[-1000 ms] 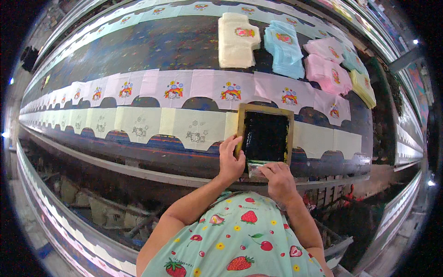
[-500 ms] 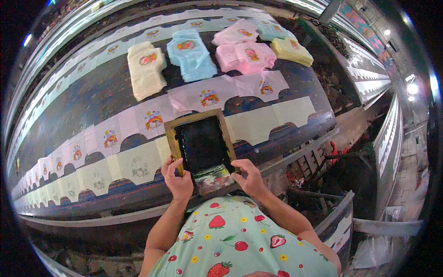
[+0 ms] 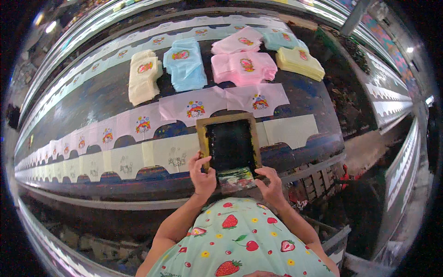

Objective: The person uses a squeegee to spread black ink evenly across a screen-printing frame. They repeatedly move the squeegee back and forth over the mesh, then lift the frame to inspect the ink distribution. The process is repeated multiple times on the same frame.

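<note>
My left hand (image 3: pixel 203 177) grips the left side of a wooden-framed printing screen (image 3: pixel 202 134) near its lower corner. My right hand (image 3: pixel 271 185) holds the right side, thumb and fingers closed on the edge. The screen's mesh is dark, with a smeared strip of pale, yellow and reddish ink at the near end. It lies over a row of pale cream cut fabric pieces (image 3: pixel 292 132) along the table's near edge, hiding part of the row. Left of it, several cream pieces carry grey outline prints (image 3: pixel 176 157). Just beyond runs a row of pink pieces (image 3: pixel 194 107) with coloured prints.
Farther back on the long dark table (image 3: pixel 99 108) stand a cream stack (image 3: pixel 144 78), a blue stack (image 3: pixel 185 64), pink stacks (image 3: pixel 244 67), a teal stack (image 3: pixel 280 40) and a yellow stack (image 3: pixel 301 63) of printed fabric. Other long tables with fabric rows (image 3: pixel 387 107) stand to the right.
Both hands have shifted the screen rightward along the cream row. Another piece with a grey outline print now shows to its left, and fewer plain pieces show to its right.
</note>
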Available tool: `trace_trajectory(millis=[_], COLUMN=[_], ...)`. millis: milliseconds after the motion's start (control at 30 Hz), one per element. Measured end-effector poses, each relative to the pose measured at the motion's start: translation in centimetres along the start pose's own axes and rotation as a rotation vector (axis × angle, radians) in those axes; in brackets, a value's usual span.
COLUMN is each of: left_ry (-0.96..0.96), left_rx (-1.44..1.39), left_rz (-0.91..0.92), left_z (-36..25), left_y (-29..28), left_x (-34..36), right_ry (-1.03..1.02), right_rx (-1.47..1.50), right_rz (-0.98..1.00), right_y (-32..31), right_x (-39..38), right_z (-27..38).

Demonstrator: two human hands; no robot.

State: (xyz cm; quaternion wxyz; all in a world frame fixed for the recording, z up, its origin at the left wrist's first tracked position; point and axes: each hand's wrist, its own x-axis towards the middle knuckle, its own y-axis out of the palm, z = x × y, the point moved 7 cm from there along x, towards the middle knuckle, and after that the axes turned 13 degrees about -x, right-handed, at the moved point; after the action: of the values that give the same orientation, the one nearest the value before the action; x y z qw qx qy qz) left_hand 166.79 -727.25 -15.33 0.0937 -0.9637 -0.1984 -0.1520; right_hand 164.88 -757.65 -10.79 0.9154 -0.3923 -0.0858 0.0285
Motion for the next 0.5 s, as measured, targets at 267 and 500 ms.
trace_trajectory(millis=[267,500], left_ry=[-0.092,-0.13], left_rx=[-0.029,0.012], left_rz=[-0.072,-0.049], left_z=[0.3,0.6], left_y=[3.9,4.0], left_x=[-1.3,-1.2], right_ry=[-0.271,-0.682], right_rx=[-0.166,-0.302], right_rz=[-0.026,0.265], right_y=[-2.9,-0.2], right_x=[1.3,1.7], right_z=[-1.1,3.9])
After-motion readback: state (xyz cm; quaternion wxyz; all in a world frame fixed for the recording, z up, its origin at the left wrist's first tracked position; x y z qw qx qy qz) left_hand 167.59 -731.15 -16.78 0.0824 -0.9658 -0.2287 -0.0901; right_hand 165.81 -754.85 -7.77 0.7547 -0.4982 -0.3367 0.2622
